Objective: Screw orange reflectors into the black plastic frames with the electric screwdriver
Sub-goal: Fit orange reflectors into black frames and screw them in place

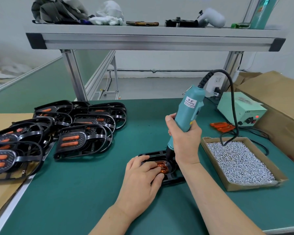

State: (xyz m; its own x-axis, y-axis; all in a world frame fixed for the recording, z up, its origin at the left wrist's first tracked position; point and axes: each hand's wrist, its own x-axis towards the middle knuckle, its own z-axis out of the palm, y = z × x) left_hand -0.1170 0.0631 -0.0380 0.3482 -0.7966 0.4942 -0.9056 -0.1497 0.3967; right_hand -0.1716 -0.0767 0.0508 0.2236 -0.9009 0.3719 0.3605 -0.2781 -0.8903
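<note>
Screwdriver tip on reflector, glossy black frame

One teal electric screwdriver, one cardboard tray of silver screws beyond counting, one pale green power box. One black plastic frame lies near; roughly nine more frames are piled left.
</note>
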